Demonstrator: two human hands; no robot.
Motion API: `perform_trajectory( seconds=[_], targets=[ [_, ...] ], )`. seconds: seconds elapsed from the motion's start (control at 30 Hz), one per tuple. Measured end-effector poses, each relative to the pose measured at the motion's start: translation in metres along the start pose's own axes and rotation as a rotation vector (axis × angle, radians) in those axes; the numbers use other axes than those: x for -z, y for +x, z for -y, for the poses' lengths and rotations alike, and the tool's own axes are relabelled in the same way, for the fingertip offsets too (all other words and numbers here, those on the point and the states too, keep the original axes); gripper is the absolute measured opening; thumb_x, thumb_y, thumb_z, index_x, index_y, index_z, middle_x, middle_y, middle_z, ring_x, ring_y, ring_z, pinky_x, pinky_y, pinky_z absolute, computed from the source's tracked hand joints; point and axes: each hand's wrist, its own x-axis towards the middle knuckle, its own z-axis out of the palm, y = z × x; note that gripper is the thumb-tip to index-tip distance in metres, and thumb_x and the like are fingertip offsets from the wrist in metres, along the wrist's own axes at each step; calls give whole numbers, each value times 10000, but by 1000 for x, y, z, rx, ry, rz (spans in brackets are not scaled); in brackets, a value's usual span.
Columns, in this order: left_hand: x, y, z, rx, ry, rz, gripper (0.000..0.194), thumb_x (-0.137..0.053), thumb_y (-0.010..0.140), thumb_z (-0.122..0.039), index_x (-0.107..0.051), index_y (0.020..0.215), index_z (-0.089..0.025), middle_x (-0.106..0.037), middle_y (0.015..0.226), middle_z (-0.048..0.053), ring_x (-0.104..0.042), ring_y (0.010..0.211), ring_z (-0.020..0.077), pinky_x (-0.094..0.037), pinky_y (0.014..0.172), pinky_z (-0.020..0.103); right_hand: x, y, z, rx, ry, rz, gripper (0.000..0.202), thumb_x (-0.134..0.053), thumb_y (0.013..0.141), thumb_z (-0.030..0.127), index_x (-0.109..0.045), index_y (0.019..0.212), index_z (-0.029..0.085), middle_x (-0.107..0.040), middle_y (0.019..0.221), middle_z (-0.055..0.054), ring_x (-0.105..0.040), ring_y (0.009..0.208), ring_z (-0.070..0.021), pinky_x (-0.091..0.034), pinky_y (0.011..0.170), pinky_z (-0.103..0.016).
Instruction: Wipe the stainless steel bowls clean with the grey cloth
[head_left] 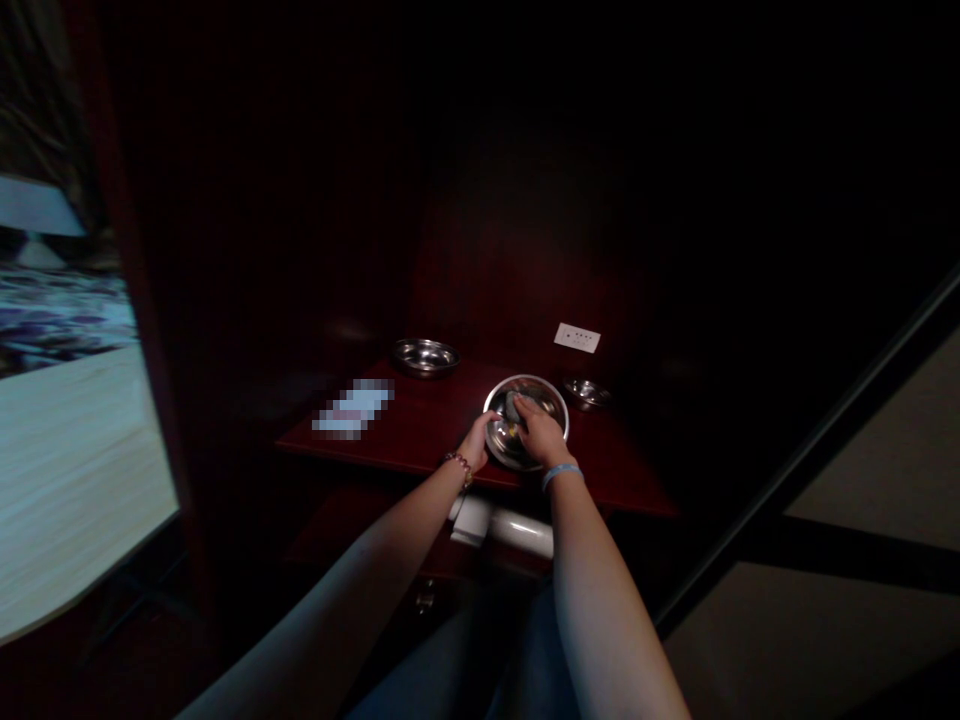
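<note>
A round stainless steel bowl (553, 402) is tilted toward me over the front part of the dark red shelf. My left hand (475, 443) grips its left rim, thumb on the inside edge. Inside the bowl, my right hand (543, 434) presses a grey pad (513, 406), perhaps a cloth or scourer, against the inner wall. Small yellow marks show below the pad; I cannot tell what they are. The right fingers partly cover the pad.
On the shelf (420, 425) stand a shallow steel bowl (425, 358) at the back left and a smaller one (587, 392) at the right, below a white wall socket (577, 338). White objects (521, 532) lie underneath. A pale table (82, 480) is at far left.
</note>
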Motion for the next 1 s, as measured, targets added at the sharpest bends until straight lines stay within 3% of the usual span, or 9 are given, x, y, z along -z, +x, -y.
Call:
perform_trajectory(
  seconds=[0.23,0.5,0.63,0.77,0.9,1.0],
  targets=[
    [0,1,-1,8,-63,-44,101,-662,731,-183,-697,817,-143,-718,656,53,-684,602,184,-550,666,293,-5,-3,17,38,-72,68,618,-520,877,98,-488,1489,179,-465,1550,-82,-449,1423,-224,-356,1188,-355],
    [1,3,-5,22,-103,-74,126,-650,760,-191,-700,856,-127,-726,682,61,-705,646,199,-570,696,312,-6,-9,33,75,-116,263,525,-557,870,122,-626,1374,255,-629,1399,-68,-566,1310,-276,-417,1120,-404],
    [0,5,-1,-64,-125,-55,141,-673,798,-203,-690,917,-129,-745,768,69,-710,668,185,-573,719,307,-2,-13,21,9,-47,361,458,-656,814,154,-721,1243,303,-725,1243,-36,-645,1201,-257,-450,1071,-345],
    [0,7,5,-182,-108,-105,236,-763,736,-137,-677,956,-140,-753,851,55,-714,737,160,-564,803,297,4,-17,-3,-73,170,378,416,-691,743,126,-778,1114,293,-771,1097,3,-706,1056,-227,-505,995,-312],
    [1,9,7,-217,-109,-147,250,-784,717,-96,-679,940,-144,-748,876,51,-707,767,149,-544,871,307,12,-17,-21,-89,248,321,399,-676,759,151,-771,1133,250,-775,1083,-14,-714,1033,-230,-526,973,-323],
    [1,9,7,-229,-115,-165,227,-777,726,-86,-691,927,-147,-743,853,45,-701,747,149,-536,873,311,20,-16,-26,-101,198,190,442,-661,789,176,-731,1220,246,-754,1163,-35,-697,1086,-244,-511,997,-346]
  ],
)
